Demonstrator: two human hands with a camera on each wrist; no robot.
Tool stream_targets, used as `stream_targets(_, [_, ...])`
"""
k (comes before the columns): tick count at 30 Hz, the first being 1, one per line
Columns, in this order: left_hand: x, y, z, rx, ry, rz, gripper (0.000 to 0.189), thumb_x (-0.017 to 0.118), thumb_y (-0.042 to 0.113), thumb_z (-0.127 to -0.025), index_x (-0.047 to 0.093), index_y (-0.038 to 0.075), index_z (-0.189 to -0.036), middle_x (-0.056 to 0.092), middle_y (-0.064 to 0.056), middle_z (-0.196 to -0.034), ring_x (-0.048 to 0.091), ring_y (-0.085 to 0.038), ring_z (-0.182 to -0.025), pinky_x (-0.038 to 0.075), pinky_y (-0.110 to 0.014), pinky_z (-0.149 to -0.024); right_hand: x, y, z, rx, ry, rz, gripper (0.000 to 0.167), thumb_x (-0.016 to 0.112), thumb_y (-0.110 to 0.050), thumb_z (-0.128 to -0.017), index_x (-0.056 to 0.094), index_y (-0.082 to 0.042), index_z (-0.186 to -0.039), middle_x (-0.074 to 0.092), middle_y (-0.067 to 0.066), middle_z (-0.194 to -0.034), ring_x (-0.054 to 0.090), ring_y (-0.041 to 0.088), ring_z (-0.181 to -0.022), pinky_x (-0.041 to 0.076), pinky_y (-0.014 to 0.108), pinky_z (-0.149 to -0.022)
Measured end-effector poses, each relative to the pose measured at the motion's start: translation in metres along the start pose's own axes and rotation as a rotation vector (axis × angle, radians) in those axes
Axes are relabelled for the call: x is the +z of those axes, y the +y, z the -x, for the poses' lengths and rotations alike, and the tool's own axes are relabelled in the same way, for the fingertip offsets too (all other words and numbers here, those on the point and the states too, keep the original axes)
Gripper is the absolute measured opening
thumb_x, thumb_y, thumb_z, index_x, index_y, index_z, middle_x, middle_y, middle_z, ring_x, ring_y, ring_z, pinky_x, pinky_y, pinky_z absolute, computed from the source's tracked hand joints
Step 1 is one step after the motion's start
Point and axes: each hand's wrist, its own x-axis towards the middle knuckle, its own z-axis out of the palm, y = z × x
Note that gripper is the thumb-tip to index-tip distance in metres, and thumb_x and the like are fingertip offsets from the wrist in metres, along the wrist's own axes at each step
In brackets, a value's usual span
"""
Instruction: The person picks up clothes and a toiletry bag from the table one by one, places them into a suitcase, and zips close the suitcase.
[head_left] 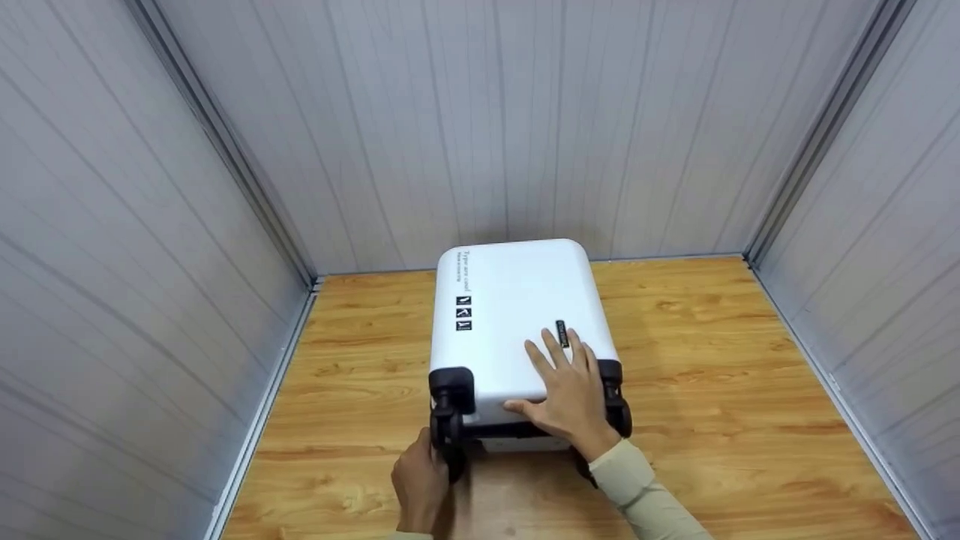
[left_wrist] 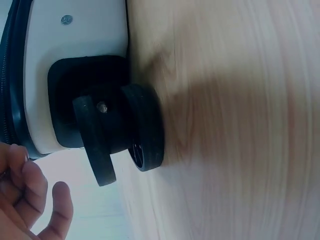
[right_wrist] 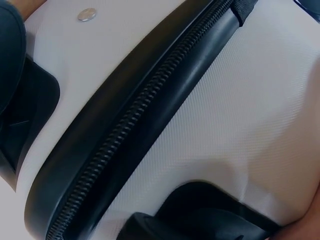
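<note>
A white hard-shell suitcase [head_left: 517, 300] lies flat on the floor with its wheeled end toward me. My right hand [head_left: 574, 394] rests spread on its top, fingertips around the small black label [head_left: 562, 334]. Beside the near left wheels [head_left: 448, 424] is my left hand [head_left: 420, 480]. In the left wrist view its fingers [left_wrist: 35, 182] curl right at the suitcase's zipper edge; I cannot tell whether they pinch anything there. The black zipper [right_wrist: 135, 112] runs closed across the end in the right wrist view, between black wheel mounts [right_wrist: 37, 95].
Wood-look floor [head_left: 360, 337] surrounds the suitcase. A pale panelled wall [head_left: 510, 112] stands close behind it. Side walls rise at left [head_left: 135, 262] and right [head_left: 885, 262], with metal trim along the floor edges. A double wheel [left_wrist: 145, 127] stands out from the suitcase's corner.
</note>
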Motion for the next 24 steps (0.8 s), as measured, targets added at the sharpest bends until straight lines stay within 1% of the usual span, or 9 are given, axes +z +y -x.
stream_targets(7, [-0.0034, 0.0007, -0.0006, -0.005, -0.031, 0.007, 0.021, 0.069, 0.004, -0.086, 0.056, 0.015, -0.073, 0.047, 0.000, -0.054, 0.052, -0.024, -0.047, 0.039, -0.042, -0.047, -0.0005, -0.0013, -0.0002, 0.013, -0.018, -0.009, 0.106, 0.055, -0.092, -0.072, 0.048, -0.025, -0.154, 0.045, 0.010, -0.161, 0.035, 0.048, -0.149, 0.031, 0.063, -0.118])
stream_targets(10, [-0.0040, 0.0016, 0.0002, 0.013, -0.029, 0.005, 0.019, 0.068, 0.002, -0.084, 0.056, 0.014, -0.073, 0.047, 0.000, -0.053, 0.051, -0.022, -0.046, 0.038, -0.041, -0.046, -0.0008, -0.0007, -0.0006, 0.013, -0.026, -0.008, 0.105, 0.055, -0.092, -0.073, 0.048, -0.025, -0.154, 0.045, 0.009, -0.161, 0.035, 0.047, -0.149, 0.031, 0.063, -0.118])
stream_targets(17, [-0.0051, 0.0042, 0.0022, 0.064, -0.001, 0.003, 0.017, 0.067, 0.001, -0.084, 0.057, 0.011, -0.075, 0.052, -0.005, -0.055, 0.058, -0.030, -0.050, 0.041, -0.045, -0.046, -0.0026, 0.0017, -0.0024, 0.012, -0.042, -0.007, 0.106, 0.055, -0.092, -0.072, 0.048, -0.026, -0.154, 0.044, 0.008, -0.161, 0.035, 0.046, -0.149, 0.031, 0.063, -0.118])
stream_targets(21, [-0.0065, 0.0050, 0.0027, 0.072, -0.005, 0.008, 0.018, 0.068, 0.000, -0.081, 0.056, 0.012, -0.074, 0.051, -0.004, -0.054, 0.058, -0.030, -0.049, 0.042, -0.045, -0.046, -0.0031, 0.0018, -0.0023, 0.003, -0.026, -0.012, 0.105, 0.056, -0.092, -0.073, 0.049, -0.025, -0.154, 0.045, 0.009, -0.160, 0.036, 0.046, -0.148, 0.031, 0.063, -0.118])
stream_targets(24, [-0.0072, 0.0055, 0.0028, 0.080, 0.000, 0.014, 0.018, 0.069, 0.000, -0.078, 0.056, 0.012, -0.074, 0.053, -0.005, -0.055, 0.059, -0.030, -0.050, 0.043, -0.046, -0.046, -0.0033, 0.0019, -0.0029, -0.009, -0.002, -0.003, 0.104, 0.056, -0.091, -0.073, 0.050, -0.025, -0.153, 0.047, 0.009, -0.159, 0.039, 0.047, -0.147, 0.033, 0.063, -0.117])
